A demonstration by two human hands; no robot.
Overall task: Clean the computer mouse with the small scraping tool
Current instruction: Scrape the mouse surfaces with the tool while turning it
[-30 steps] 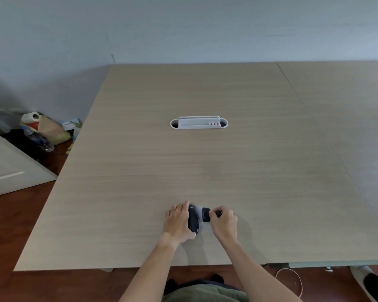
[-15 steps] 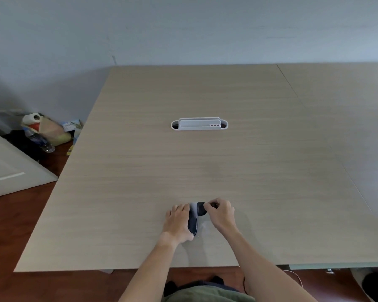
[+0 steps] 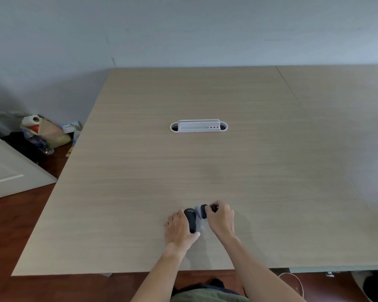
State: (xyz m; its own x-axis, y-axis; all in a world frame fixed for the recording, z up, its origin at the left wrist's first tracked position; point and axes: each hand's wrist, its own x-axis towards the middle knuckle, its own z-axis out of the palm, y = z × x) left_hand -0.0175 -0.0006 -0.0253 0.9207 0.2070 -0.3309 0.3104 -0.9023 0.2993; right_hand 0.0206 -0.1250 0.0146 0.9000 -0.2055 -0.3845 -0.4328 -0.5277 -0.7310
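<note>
A dark computer mouse (image 3: pixel 190 221) stands on its side near the front edge of the light wooden table (image 3: pixel 183 166). My left hand (image 3: pixel 179 231) grips it from the left, thumb under its near end. My right hand (image 3: pixel 220 219) holds a small tool (image 3: pixel 203 211) with a dark body and a pale round head, pressed against the far end of the mouse's right face. The tool's tip is partly hidden by my fingers.
A white cable port with a slotted cover (image 3: pixel 198 126) sits in the table's middle. A second table (image 3: pixel 347 118) joins on the right. Bags, a paper roll and a bottle (image 3: pixel 42 132) lie on the floor at left, beside a white panel (image 3: pixel 7 173).
My right hand has slid the tool away from me along the mouse, from its middle to its far end. My left hand has kept the mouse in place.
</note>
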